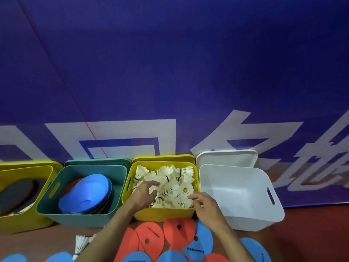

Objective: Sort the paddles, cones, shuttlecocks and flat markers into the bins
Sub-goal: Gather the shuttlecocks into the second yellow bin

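Observation:
A yellow bin (160,214) in the middle holds a heap of white shuttlecocks (170,184). My left hand (144,192) reaches into it, fingers spread over the pile and touching the shuttlecocks. My right hand (204,206) hovers at the bin's front right corner, fingers loosely curled at the pile's edge. The teal bin (81,216) to the left holds stacked blue and red cones (86,191). The far-left yellow bin (24,222) holds dark paddles (17,193). The white bin (243,220) on the right shows nothing inside. Red and blue flat markers (170,241) lie on the floor in front.
Loose shuttlecocks (81,244) lie on the floor near my left forearm. Each bin's lid leans behind it against a blue banner wall (170,72) with white lettering. More blue markers (258,250) sit at the bottom edge.

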